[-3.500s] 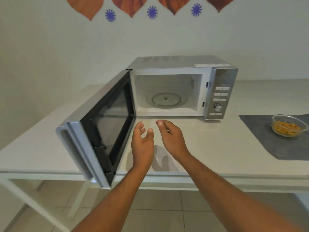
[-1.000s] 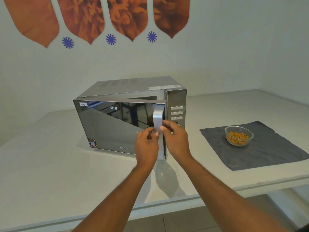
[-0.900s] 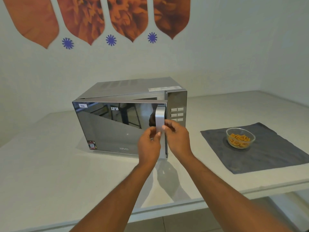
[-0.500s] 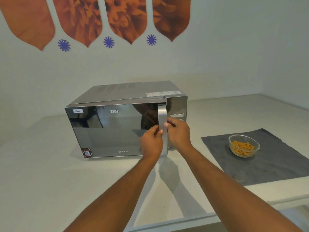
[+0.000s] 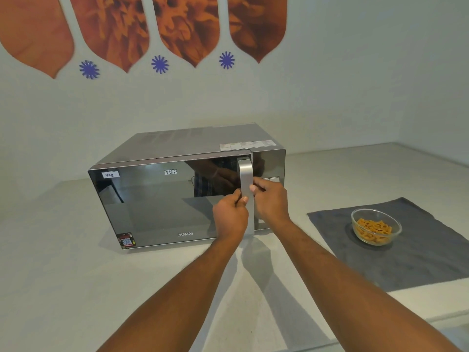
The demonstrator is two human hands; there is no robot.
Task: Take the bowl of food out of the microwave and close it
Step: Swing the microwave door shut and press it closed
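Note:
A silver microwave (image 5: 162, 199) with a mirrored door stands on the white counter (image 5: 63, 275), and the door lies flush against its body. The vertical silver door handle (image 5: 245, 174) sits between both hands. My left hand (image 5: 229, 217) holds the handle from the left with its thumb on the front. From the right, my right hand (image 5: 271, 201) pinches the same handle. The glass bowl of orange food (image 5: 375, 228) rests to the right on a grey cloth (image 5: 418, 262), apart from both hands.
The microwave's control panel (image 5: 270, 168) is partly hidden behind my right hand. The wall behind carries orange leaf shapes and blue stars. The counter's front edge (image 5: 431, 318) runs close below the cloth at the lower right.
The microwave door swung from wide open to fully closed, both hands riding on its handle. The bowl stayed on the grey cloth.

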